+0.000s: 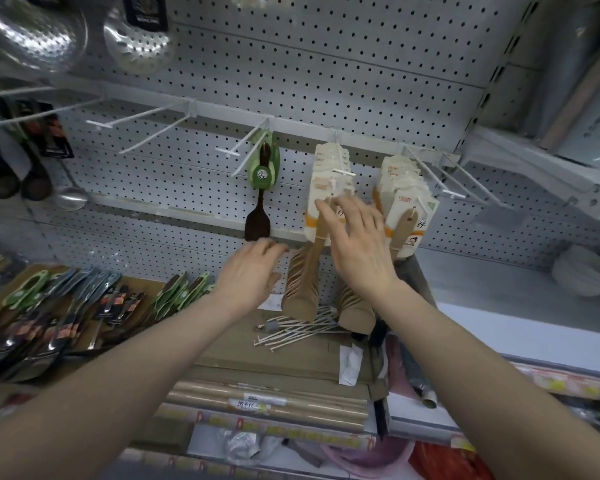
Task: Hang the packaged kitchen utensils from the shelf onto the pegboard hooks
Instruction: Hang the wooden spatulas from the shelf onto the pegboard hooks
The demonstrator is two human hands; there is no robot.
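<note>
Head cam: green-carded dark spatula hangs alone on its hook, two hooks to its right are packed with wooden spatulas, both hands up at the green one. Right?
Not quite. The head view shows the right hand on the wooden spatulas and the left hand open just below the green-carded spatula, touching neither. The rest holds: it hangs alone, with two packed hooks to its right.

Two thick bunches of wooden spatulas in white and orange cards (326, 188) (400, 202) hang side by side from hooks on the gray pegboard (326, 64). Left of them hangs one dark spatula in a green card (262, 181). More green and dark packs (66, 306) lie on the shelf's left end.
</note>
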